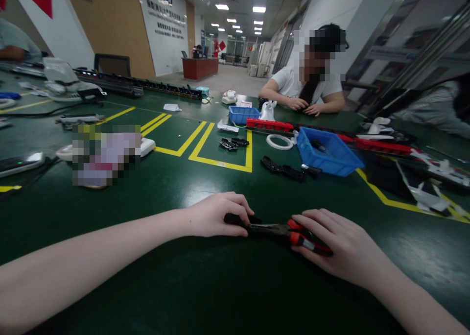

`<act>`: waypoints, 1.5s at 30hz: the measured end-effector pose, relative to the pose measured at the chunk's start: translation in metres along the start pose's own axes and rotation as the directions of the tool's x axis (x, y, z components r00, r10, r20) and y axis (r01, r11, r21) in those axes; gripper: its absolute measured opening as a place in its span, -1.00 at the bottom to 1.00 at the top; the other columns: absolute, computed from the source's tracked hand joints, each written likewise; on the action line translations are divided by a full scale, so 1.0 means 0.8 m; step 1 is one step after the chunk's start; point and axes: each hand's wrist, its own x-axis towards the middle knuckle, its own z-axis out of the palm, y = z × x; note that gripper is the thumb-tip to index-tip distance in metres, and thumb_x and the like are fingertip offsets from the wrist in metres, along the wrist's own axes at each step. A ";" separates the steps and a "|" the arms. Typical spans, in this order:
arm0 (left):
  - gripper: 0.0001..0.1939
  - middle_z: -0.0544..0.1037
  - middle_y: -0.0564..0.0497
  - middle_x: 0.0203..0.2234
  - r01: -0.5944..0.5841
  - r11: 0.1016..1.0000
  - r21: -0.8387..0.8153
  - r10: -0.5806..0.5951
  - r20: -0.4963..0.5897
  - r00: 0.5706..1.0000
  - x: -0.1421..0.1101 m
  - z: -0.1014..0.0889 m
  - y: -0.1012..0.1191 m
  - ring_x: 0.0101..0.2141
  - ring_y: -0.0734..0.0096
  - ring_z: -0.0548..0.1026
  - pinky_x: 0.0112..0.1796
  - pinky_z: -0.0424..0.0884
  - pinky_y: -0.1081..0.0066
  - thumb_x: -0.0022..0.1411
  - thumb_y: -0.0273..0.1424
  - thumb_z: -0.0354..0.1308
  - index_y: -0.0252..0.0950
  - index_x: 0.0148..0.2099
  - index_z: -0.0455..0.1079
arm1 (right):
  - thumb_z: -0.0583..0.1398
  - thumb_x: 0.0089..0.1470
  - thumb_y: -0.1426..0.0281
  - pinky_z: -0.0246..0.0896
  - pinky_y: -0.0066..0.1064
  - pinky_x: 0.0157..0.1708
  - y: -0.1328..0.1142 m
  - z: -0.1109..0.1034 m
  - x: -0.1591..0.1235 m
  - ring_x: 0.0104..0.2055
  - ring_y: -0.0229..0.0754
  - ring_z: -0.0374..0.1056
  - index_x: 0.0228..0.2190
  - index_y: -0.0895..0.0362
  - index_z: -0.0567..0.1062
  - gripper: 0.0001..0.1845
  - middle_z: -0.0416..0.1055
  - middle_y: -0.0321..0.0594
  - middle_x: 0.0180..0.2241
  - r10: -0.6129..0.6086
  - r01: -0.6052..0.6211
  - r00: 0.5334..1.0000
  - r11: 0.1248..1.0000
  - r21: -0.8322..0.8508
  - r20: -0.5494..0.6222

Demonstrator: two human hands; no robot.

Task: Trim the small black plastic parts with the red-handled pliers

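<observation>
My right hand (334,239) is closed round the red and black handles of a pair of pliers (273,229), whose jaws point left. The jaw tips meet a small black part (235,219) that my left hand (220,215) pinches between thumb and fingers. Most of that part is hidden by the fingers, and I cannot tell whether the jaws grip it or only touch it. Both hands are low over the green table (176,286), near its front.
Loose black parts (282,169) lie beyond my hands, beside a blue bin (326,151) and a white ring (279,141). More black pieces (233,144) sit inside yellow tape lines. A smaller blue bin (243,114) stands farther back. Across the table sits a person (308,87). A phone (106,158) is at left.
</observation>
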 end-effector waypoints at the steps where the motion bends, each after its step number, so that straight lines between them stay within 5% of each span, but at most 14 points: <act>1: -0.86 0.51 -0.09 -0.02 -0.003 1.000 -0.002 0.003 -0.004 1.000 0.000 0.000 0.000 0.00 0.26 0.49 0.02 0.42 0.22 0.25 -0.37 0.30 -0.30 -0.16 0.54 | 0.20 0.19 0.23 0.43 -0.28 -0.27 0.002 0.002 -0.001 -0.20 -0.08 0.47 -0.02 0.15 0.48 -0.63 0.52 -0.03 -0.15 0.007 -0.007 1.000 1.000 0.000 -0.003; 16: -0.83 0.48 -0.07 -0.05 0.046 0.999 -0.005 -0.047 -0.018 0.999 -0.001 0.000 0.005 -0.05 0.27 0.50 -0.04 0.45 0.25 0.25 -0.33 0.29 -0.29 -0.13 0.52 | 0.21 0.10 0.31 0.35 -0.13 -0.14 0.017 0.005 -0.007 -0.06 0.03 0.42 0.06 0.14 0.40 -0.53 0.47 -0.01 -0.06 0.059 -0.062 0.997 0.995 -0.078 -0.043; 25: -0.85 0.46 -0.04 -0.01 0.094 0.996 -0.006 -0.094 0.024 0.995 0.000 -0.002 0.010 -0.03 0.29 0.48 0.00 0.44 0.24 0.28 -0.34 0.27 -0.27 -0.14 0.50 | 0.16 0.23 0.48 0.32 -0.31 -0.31 0.012 -0.015 -0.002 -0.27 -0.14 0.44 -0.05 0.17 0.45 -0.75 0.54 -0.09 -0.22 -0.083 0.054 0.993 0.956 -0.288 -0.086; 29: -0.86 0.46 -0.04 -0.03 0.082 0.997 -0.005 -0.082 0.012 0.997 0.000 -0.001 0.012 -0.03 0.29 0.48 0.01 0.43 0.24 0.27 -0.35 0.27 -0.27 -0.14 0.50 | 0.13 0.23 0.52 0.33 -0.32 -0.30 0.007 -0.007 -0.002 -0.27 -0.16 0.45 -0.10 0.19 0.47 -0.79 0.55 -0.11 -0.22 -0.113 0.098 0.992 0.969 -0.227 -0.053; 33: -0.85 0.47 -0.05 -0.03 0.070 0.997 0.028 -0.070 0.022 0.997 0.000 -0.001 0.011 -0.04 0.27 0.48 -0.01 0.42 0.24 0.26 -0.34 0.28 -0.28 -0.14 0.50 | 0.20 0.19 0.41 0.39 -0.21 -0.13 0.010 0.009 -0.006 -0.08 -0.06 0.45 -0.03 0.10 0.47 -0.70 0.52 -0.08 -0.10 0.028 -0.030 0.997 0.999 -0.031 -0.071; 39: -0.86 0.47 -0.05 -0.04 0.060 0.998 -0.001 -0.060 0.017 0.998 0.001 0.000 0.010 -0.05 0.29 0.49 -0.02 0.43 0.26 0.27 -0.35 0.27 -0.28 -0.14 0.50 | 0.23 0.16 0.25 0.37 -0.08 0.01 0.023 0.017 -0.011 0.10 0.02 0.37 0.15 -0.02 0.37 -0.49 0.42 -0.07 0.08 0.236 -0.246 0.969 0.953 0.177 0.075; 45: -0.85 0.47 -0.06 -0.03 0.083 0.997 -0.002 -0.083 0.030 0.996 0.001 -0.002 0.013 -0.02 0.27 0.47 0.00 0.43 0.24 0.28 -0.34 0.26 -0.27 -0.13 0.51 | 0.34 -0.04 0.03 0.18 0.17 0.15 0.053 0.019 -0.034 0.24 0.21 0.21 0.29 -0.03 0.21 -0.08 0.27 -0.01 0.24 0.399 -0.446 0.886 0.871 0.206 0.235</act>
